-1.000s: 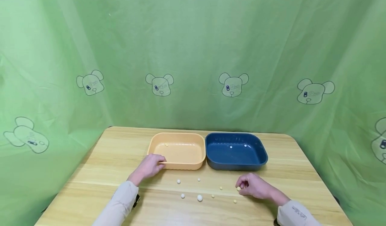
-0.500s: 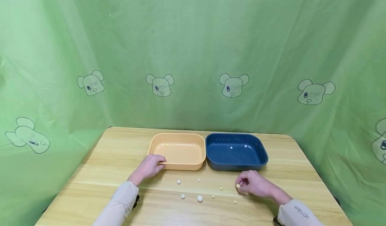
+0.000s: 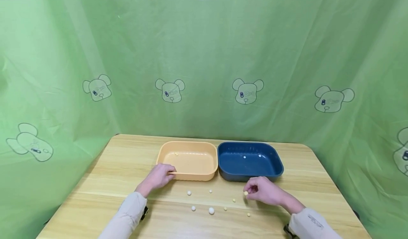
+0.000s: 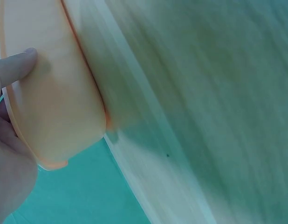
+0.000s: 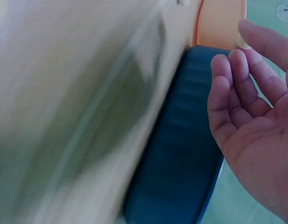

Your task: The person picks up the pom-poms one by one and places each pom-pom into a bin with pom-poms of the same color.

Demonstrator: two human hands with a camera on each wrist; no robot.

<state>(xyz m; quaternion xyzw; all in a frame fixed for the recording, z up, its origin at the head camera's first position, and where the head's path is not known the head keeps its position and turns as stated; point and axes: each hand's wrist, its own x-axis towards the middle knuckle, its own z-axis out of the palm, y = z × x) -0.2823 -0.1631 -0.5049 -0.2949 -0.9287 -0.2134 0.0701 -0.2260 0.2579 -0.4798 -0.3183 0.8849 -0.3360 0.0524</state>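
Now ball (image 3: 246,193) in fingers (image 5: 266,77) farther left

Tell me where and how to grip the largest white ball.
The largest white ball is probably best pinched from above, across its middle, near side to far: it is round and rests on the table, apart from the smaller white ball on its left and the yellow ball on its right.

The right hand (image 3: 266,192) and the yellow ball (image 3: 245,193) it pinches are now farther to the left and nearer the blue tray (image 3: 234,177) than before.
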